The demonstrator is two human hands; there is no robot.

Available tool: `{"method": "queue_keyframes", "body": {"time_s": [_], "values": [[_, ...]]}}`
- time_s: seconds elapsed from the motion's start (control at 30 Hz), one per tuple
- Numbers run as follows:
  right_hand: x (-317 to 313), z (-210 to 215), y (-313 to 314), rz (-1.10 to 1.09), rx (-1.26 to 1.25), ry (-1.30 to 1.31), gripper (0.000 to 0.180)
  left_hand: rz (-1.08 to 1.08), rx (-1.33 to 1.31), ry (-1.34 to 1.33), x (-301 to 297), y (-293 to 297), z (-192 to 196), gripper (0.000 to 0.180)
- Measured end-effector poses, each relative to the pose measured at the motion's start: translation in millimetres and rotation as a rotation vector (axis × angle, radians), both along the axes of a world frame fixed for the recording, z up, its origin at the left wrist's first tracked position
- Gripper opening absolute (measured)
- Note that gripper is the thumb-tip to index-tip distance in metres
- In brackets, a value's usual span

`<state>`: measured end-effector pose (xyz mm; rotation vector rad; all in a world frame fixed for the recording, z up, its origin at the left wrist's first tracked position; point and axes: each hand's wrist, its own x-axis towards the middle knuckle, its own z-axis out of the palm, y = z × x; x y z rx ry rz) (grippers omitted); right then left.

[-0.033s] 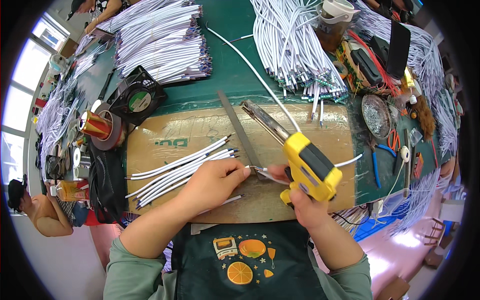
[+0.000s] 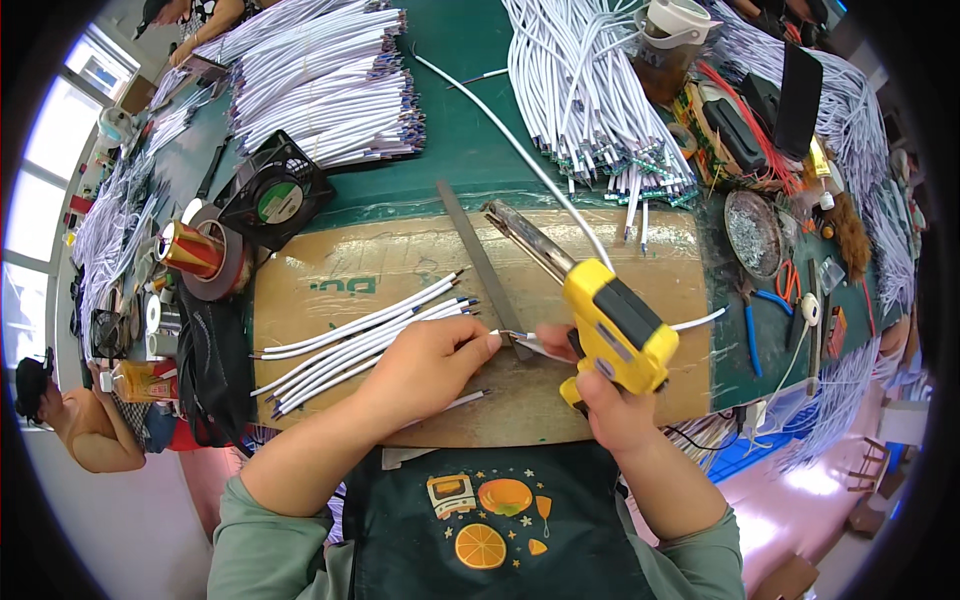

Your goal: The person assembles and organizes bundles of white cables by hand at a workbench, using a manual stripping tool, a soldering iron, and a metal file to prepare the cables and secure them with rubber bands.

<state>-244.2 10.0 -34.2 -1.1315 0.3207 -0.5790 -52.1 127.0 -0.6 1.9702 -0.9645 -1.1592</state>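
Note:
My left hand [image 2: 425, 365] pinches the end of a short white cable whose bare tip [image 2: 500, 334] pokes out between thumb and forefinger. My right hand [image 2: 610, 400] grips a yellow and black soldering gun [image 2: 615, 325], its long metal tip [image 2: 525, 235] pointing up and left over the board. The fingers of both hands meet at the cable tip above the brown cardboard board [image 2: 400, 270]. A row of several cut white cables [image 2: 360, 335] lies on the board just left of my left hand.
A grey metal file [image 2: 480, 260] lies across the board. Big bundles of white cables [image 2: 330, 80] [image 2: 590, 90] fill the green table's far side. A small black fan [image 2: 275, 195], tape rolls [image 2: 200, 260], blue pliers [image 2: 755, 325] and a metal dish [image 2: 752, 230] stand around. Another person [image 2: 80, 425] sits at left.

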Motion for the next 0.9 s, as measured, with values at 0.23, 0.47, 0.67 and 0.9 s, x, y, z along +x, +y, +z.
{"method": "queue_keyframes", "body": {"time_s": [0.23,0.47,0.67,0.9], "values": [[17.8,-1.8,-9.1,-0.064,0.021,0.116,0.057,-0.006,-0.069,-0.143,-1.4,-4.3,6.0,0.021],[20.6,-8.0,-13.9,-0.025,0.064,0.097,0.051,0.019,-0.17,-0.177,-2.8,-7.9,0.2,0.021],[18.9,-5.5,-11.9,-0.035,0.014,0.049,0.056,0.038,-0.153,-0.219,-2.7,-12.1,-0.5,0.022],[0.4,-2.2,-0.6,-0.085,-0.031,0.101,0.068,0.03,-0.193,-0.24,-2.0,-11.2,-7.9,0.021]]}}
